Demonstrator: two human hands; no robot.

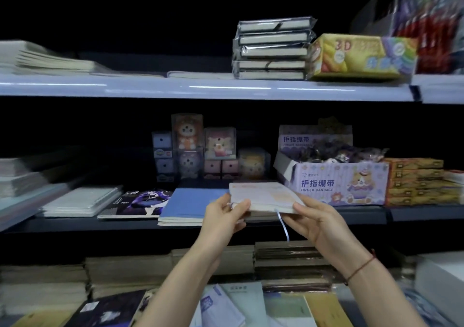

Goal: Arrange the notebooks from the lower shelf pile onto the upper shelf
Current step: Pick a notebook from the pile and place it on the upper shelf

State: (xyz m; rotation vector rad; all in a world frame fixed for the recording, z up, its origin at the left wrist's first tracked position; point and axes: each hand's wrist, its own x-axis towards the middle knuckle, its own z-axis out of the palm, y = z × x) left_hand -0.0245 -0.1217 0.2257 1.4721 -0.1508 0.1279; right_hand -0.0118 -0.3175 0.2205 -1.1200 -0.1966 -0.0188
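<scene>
Gripping a pale notebook [263,196] from both ends, the person holds it level just in front of the middle shelf [326,217], above the blue notebook [185,205] and what looks like more notebooks beneath it (their covers are hidden). The left hand [221,218] pinches the near left corner, thumb on top and fingers curled underneath; the right hand [319,221] clasps the near right corner the same way, with a red string bracelet [361,267] around its wrist. A thin white ribbon bookmark [282,223] dangles from the notebook's lower edge between the two hands. On the upper shelf [200,88] stands a stack of wrapped notebooks [272,50], touching a yellow 3D package [356,56] on its right, while flat pale notebooks [45,59] lie well to the left. Beside the held notebook, on the middle shelf, sits a purple FINGER BANDAGE box [334,183] to the right, and a dark illustrated notebook [136,205] lies left of the blue one. Small cartoon boxes [200,148] stand at the back. Brown stacks [288,264] fill the lowest level.
</scene>
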